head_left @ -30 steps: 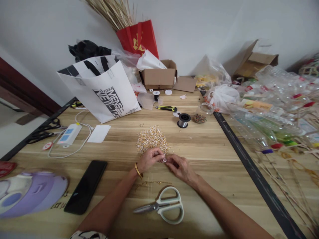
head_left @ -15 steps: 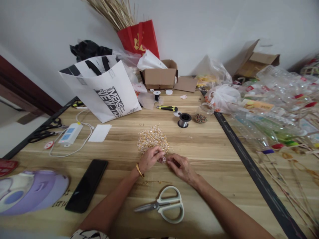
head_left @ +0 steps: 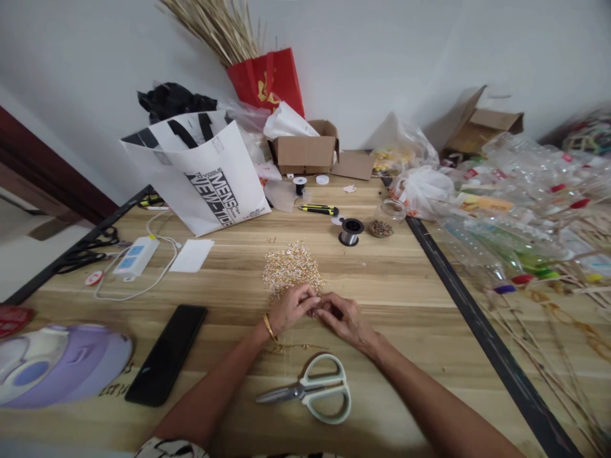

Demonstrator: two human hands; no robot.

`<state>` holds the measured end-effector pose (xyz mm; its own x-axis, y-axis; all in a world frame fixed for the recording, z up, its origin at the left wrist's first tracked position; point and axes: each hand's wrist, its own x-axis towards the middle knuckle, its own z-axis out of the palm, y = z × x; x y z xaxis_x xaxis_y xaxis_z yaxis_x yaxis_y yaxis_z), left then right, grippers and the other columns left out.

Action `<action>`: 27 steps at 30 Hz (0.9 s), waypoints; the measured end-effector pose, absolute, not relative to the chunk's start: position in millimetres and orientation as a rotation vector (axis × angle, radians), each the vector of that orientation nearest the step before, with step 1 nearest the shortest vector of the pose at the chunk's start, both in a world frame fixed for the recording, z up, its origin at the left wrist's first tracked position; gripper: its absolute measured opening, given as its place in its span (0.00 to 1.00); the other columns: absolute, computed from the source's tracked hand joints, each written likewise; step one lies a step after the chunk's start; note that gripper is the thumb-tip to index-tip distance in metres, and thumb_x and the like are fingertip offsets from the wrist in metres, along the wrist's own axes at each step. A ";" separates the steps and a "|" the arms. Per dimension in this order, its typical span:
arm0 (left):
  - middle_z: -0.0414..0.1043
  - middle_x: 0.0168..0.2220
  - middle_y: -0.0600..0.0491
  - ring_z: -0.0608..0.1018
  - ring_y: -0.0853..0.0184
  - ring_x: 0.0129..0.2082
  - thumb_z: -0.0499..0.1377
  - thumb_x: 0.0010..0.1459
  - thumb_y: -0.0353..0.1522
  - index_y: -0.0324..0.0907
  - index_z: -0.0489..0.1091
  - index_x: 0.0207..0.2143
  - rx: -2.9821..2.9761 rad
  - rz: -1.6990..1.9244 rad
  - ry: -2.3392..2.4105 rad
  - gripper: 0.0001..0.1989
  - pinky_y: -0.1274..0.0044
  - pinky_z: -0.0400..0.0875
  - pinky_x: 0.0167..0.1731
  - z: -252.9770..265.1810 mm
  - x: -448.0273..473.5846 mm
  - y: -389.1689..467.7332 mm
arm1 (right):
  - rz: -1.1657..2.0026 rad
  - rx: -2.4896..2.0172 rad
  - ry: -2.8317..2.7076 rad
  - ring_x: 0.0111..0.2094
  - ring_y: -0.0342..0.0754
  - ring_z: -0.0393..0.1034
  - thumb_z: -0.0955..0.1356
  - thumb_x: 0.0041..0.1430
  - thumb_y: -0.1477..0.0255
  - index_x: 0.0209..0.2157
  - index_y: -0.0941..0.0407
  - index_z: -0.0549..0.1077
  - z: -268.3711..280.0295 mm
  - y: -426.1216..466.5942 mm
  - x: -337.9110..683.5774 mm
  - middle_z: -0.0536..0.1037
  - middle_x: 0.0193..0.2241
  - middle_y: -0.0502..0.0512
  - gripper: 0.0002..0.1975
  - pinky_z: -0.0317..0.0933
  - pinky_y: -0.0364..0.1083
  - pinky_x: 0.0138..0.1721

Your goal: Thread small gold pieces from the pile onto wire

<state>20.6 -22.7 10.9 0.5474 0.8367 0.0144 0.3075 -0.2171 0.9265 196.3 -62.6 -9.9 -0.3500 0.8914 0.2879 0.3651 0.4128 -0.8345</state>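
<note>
The surface (head_left: 238, 286) bears everything here, and the heap of tiny gold and pale beads (head_left: 291, 267) on it serves as the reference. Beyond and left of the heap stands a white bag (head_left: 205, 178). The scissors (head_left: 312, 387) lie on the near side of the heap, not in use. The left hand (head_left: 296, 308) and right hand (head_left: 346, 318) meet at the heap's near edge, both curled almost closed, thumbs and forefingers drawn together at the tips. Judging by the broad heap, most beads remain loose. Beyond and right of it, a wire spool (head_left: 351, 232) stands untouched. A gold chain (head_left: 305, 346) lies loose between heap and scissors, apparently unattached. Just nearer than the heap, both pinches appear to grip one small piece (head_left: 312, 312); it is mostly hidden, so how complete it is cannot be told.
</note>
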 end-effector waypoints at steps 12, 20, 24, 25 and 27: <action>0.65 0.22 0.58 0.67 0.72 0.23 0.54 0.56 0.35 0.40 0.63 0.25 1.933 0.610 0.960 0.09 0.80 0.60 0.27 12.2 24.1 -26.6 | 0.948 -1.124 -1.777 0.23 0.41 0.61 0.65 0.57 0.66 0.29 0.58 0.70 -10.0 -58.6 191.1 0.69 0.22 0.49 0.09 0.56 0.39 0.25; 0.66 0.21 0.58 0.69 0.72 0.23 0.56 0.54 0.35 0.40 0.63 0.26 1.813 0.625 0.948 0.09 0.81 0.62 0.27 11.0 23.2 -26.1 | 1.028 -1.185 -1.778 0.23 0.42 0.61 0.64 0.59 0.65 0.29 0.59 0.72 -15.4 -60.0 191.7 0.71 0.21 0.50 0.13 0.55 0.40 0.24; 0.68 0.24 0.57 0.71 0.72 0.25 0.62 0.47 0.34 0.39 0.64 0.28 1.586 0.589 0.854 0.10 0.81 0.64 0.27 5.6 20.9 -23.1 | 0.996 -1.207 -1.745 0.23 0.42 0.62 0.65 0.57 0.64 0.28 0.59 0.71 -18.5 -59.7 192.6 0.71 0.22 0.50 0.12 0.56 0.40 0.24; 0.69 0.24 0.56 0.71 0.72 0.26 0.63 0.46 0.33 0.39 0.64 0.28 1.543 0.578 0.833 0.11 0.81 0.64 0.27 3.5 20.3 -22.1 | 1.004 -1.207 -1.731 0.24 0.42 0.63 0.65 0.57 0.64 0.29 0.59 0.71 -19.1 -59.6 192.9 0.71 0.23 0.50 0.12 0.56 0.40 0.25; 0.69 0.24 0.56 0.72 0.72 0.26 0.63 0.44 0.32 0.38 0.64 0.28 1.492 0.575 0.818 0.11 0.81 0.64 0.27 -0.6 19.6 -20.2 | 1.034 -1.196 -1.704 0.25 0.43 0.64 0.65 0.58 0.64 0.29 0.59 0.71 -19.7 -59.6 193.3 0.72 0.24 0.51 0.12 0.57 0.40 0.26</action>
